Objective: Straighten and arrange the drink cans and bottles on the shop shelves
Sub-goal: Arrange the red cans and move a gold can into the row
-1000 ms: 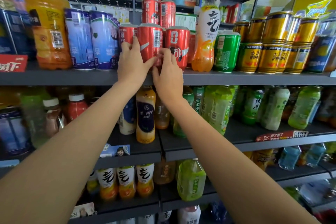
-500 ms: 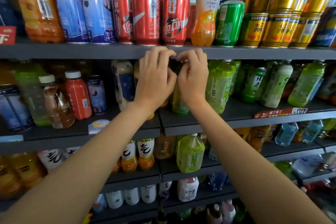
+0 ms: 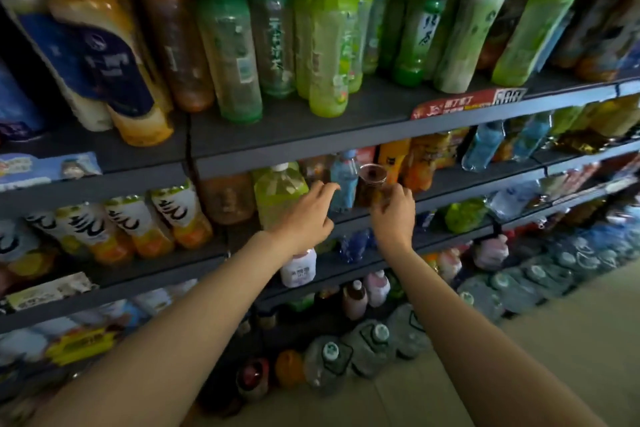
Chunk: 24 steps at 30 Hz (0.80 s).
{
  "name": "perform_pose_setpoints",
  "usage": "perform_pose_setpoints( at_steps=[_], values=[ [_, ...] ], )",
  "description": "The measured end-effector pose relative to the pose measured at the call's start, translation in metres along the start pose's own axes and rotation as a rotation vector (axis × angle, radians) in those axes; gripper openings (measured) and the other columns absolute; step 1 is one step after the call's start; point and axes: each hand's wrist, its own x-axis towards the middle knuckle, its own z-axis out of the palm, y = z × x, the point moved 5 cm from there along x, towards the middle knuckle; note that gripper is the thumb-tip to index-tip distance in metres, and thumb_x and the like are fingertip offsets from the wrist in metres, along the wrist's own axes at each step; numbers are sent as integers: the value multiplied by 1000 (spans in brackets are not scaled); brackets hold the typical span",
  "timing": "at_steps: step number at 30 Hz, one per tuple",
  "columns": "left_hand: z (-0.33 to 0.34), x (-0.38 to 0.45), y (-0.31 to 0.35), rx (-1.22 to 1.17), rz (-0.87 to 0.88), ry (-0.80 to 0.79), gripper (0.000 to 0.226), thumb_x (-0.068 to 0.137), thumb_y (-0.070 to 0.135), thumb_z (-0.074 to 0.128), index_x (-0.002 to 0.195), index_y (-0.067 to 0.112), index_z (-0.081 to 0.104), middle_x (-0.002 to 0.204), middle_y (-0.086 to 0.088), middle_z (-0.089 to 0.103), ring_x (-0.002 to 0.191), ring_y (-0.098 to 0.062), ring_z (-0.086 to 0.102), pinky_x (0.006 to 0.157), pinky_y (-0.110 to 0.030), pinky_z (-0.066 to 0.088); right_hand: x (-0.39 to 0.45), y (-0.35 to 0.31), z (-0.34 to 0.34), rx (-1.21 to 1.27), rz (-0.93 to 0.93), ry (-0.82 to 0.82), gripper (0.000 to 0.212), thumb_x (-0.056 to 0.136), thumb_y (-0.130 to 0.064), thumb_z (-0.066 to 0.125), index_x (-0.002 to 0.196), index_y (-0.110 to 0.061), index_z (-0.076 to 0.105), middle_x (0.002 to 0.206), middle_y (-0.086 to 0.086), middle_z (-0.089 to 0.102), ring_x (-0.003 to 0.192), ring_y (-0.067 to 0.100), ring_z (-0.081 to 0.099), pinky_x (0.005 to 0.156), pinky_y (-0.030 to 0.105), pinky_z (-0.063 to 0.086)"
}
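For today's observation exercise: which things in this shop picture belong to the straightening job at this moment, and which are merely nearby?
In the job:
- left hand, reaching toward the blue bottle
- right hand, at the dark-capped brown bottle; grip unclear
- pale green bottle beside them

Merely nearby:
- red price tag on the shelf above
- water bottles on the floor

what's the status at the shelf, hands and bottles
Left hand open, nothing in its grip. Right hand reaching at brown bottle, grip unclear. Blue bottle crowds it on the left.
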Motion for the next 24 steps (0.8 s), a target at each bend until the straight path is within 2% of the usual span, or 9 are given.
perform_pose_setpoints(
  at_steps=[3, 6, 9, 13, 18, 24],
  values=[
    [36, 19, 3, -146, -166, -77, 60, 90, 11, 49, 144, 12, 22, 142, -12, 32, 117, -29, 46, 85, -34, 41, 22, 31, 12, -37, 31, -158, 34, 91, -12, 52, 123, -3, 46, 128, 16, 45, 119, 33, 40, 93, 40, 37],
    [59, 36, 6, -220, -275, -92, 64, 90, 13, 50, 146, 16, 18, 147, -12, 29, 119, -31, 47, 96, -41, 42, 41, 47, 19, -68, -49, -281, 52, 90, -11, 53, 139, -14, 35, 134, 16, 39, 122, 37, 36, 97, 44, 36],
    [69, 50, 12, -206, -337, -65, 68, 90, 15, 51, 148, 18, 15, 146, -13, 29, 124, -31, 44, 100, -42, 40, 57, 56, 27, -132, -127, -384, 66, 91, -10, 52, 147, -26, 20, 139, 16, 31, 123, 38, 34, 99, 44, 35],
    [77, 67, 12, -182, -428, 12, 66, 91, 15, 50, 148, 22, 17, 141, -13, 34, 123, -30, 45, 97, -38, 40, 75, 63, 38, -189, -162, -443, 69, 91, -7, 52, 147, -27, 18, 140, 18, 28, 121, 41, 35, 98, 45, 35],
    [95, 72, 13, -160, -457, -32, 65, 90, 14, 49, 146, 29, 20, 129, -13, 39, 109, -32, 51, 85, -36, 41, 92, 70, 49, -114, -148, -406, 61, 87, -4, 55, 140, -17, 28, 136, 22, 31, 121, 43, 36, 99, 47, 37],
    [103, 73, 14, -188, -456, -37, 65, 88, 11, 49, 145, 30, 23, 131, -11, 38, 105, -32, 55, 85, -39, 43, 108, 61, 55, 9, -157, -268, 44, 83, -16, 66, 120, -7, 45, 127, 18, 36, 117, 36, 39, 95, 40, 40]
  ],
)
